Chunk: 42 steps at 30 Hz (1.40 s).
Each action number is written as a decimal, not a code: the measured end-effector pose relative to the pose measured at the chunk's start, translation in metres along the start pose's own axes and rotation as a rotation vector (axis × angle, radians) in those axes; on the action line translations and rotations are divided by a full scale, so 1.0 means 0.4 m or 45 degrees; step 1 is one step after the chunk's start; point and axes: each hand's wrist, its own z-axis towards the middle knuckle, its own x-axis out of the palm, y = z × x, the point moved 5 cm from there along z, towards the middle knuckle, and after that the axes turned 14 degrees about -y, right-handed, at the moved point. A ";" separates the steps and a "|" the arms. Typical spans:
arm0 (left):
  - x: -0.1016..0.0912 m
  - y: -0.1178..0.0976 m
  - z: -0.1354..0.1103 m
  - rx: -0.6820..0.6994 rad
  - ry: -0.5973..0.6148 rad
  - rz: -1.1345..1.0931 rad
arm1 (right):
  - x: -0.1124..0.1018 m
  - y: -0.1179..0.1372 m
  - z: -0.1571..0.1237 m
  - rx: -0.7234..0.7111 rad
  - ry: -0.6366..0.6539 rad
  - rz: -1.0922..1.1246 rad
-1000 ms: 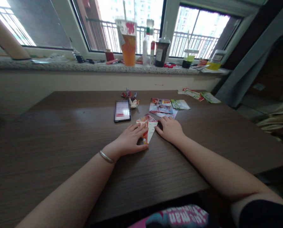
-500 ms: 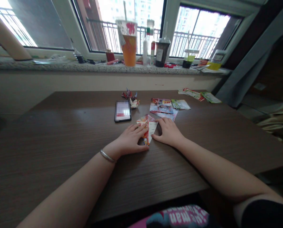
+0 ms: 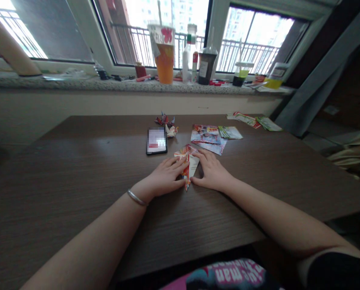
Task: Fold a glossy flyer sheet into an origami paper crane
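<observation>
A folded piece of printed paper [image 3: 193, 163], red, orange and white, lies flat on the table, tapering to a point on the side near me. My left hand [image 3: 167, 176] rests on its left part, fingers stretched and spread across it, the thumb by the lower tip. On the right edge are the fingertips of my right hand [image 3: 212, 171], index finger near the top and thumb lower down, with a gap between them. Part of the paper is hidden under my fingers. Behind it lie printed leaflets [image 3: 205, 134], a dark-edged phone or tablet [image 3: 156, 141], and a folded white paper figure [image 3: 171, 131].
A red and blue folded paper figure [image 3: 164, 119] lies behind the device. More leaflets [image 3: 268, 123] lie at the table's back right. On the windowsill [image 3: 119, 84] stand an orange drink cup [image 3: 164, 60], a clear bottle [image 3: 186, 60], a dark cup [image 3: 206, 68] and pens.
My right thumb and fingers have shifted slightly left over the paper's right side, which looks narrower. My left thumb has drawn back, so the lower tip shows.
</observation>
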 end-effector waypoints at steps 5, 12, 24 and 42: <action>-0.001 0.000 0.000 0.005 0.006 0.009 | 0.004 0.010 -0.005 -0.015 0.052 0.031; -0.001 0.002 0.001 0.010 0.010 0.001 | 0.009 0.019 -0.010 0.005 0.092 0.026; -0.004 -0.003 0.005 0.004 0.038 0.029 | 0.016 0.025 -0.018 0.055 0.186 0.061; -0.015 -0.001 -0.011 -0.014 -0.091 -0.010 | 0.033 -0.050 0.006 0.066 0.038 0.197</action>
